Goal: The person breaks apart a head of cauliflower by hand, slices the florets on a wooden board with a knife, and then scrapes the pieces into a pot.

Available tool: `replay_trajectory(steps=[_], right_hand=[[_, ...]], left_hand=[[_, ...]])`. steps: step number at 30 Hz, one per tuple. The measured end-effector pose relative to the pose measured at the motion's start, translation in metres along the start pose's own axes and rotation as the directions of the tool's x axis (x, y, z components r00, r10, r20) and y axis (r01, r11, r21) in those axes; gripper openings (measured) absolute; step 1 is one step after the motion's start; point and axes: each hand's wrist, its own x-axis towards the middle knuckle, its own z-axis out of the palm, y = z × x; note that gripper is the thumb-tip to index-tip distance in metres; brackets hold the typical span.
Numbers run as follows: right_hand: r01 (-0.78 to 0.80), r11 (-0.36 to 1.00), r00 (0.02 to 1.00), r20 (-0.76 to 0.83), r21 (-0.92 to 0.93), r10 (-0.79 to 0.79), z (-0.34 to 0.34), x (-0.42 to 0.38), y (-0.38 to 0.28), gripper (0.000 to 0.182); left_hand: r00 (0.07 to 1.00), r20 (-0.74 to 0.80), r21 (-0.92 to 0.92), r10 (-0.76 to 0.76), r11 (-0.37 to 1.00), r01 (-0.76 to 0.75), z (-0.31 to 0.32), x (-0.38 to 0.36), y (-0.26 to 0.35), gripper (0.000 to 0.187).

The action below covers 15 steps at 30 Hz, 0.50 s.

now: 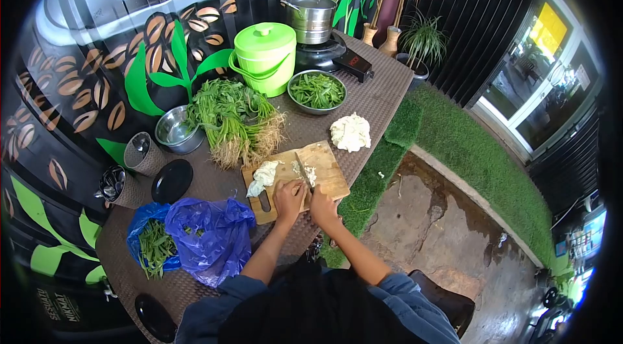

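Note:
On the wooden cutting board [331,169], my right hand [323,208] is closed around the handle of a knife [302,167], its blade pointing away from me. Close to its left, my left hand [290,200] has its fingers bent down on a piece of cauliflower, mostly hidden under them. Chopped white cauliflower bits [310,176] lie beside the blade. A larger cauliflower chunk [264,174] rests at the board's left side. Beyond the board, on the table, sits a big cauliflower head [350,132].
Leafy greens with roots [237,117], a bowl of cut greens [317,92], a green lidded bucket [265,59] and a steel pot [310,18] on a black cooker [315,55] stand behind. Left are a metal bowl [178,130] and blue bags [211,234]. The table edge [371,166] runs along the right.

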Motion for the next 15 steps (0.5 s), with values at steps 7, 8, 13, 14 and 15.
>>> replay_trajectory(steps=[7,8,13,14,15], right_hand=[[0.065,0.995,0.987,0.149,-0.077,-0.053,-0.025,0.006,-0.004,0.035],[0.023,0.998,0.993,0.116,-0.060,-0.016,-0.017,0.000,-0.004,0.035],[0.016,0.997,1.000,-0.003,-0.080,-0.016,0.002,-0.008,-0.005,0.033],[0.016,0.997,1.000,0.000,-0.078,-0.016,-0.001,-0.003,-0.005,0.033],[0.021,0.996,0.999,0.047,-0.084,-0.017,-0.005,0.005,-0.004,0.033]], left_hand=[[0.997,0.008,-0.007,0.079,0.997,-0.079,0.002,0.003,-0.004,0.011],[0.997,0.008,-0.010,0.083,0.997,-0.083,0.002,0.004,-0.005,0.015],[0.999,0.008,-0.039,0.049,0.998,-0.049,0.002,0.006,-0.003,0.024],[0.998,0.019,-0.008,0.056,0.998,-0.056,0.000,0.006,0.000,0.024],[0.997,0.035,0.022,0.064,0.998,-0.064,-0.002,0.005,0.002,0.024]])
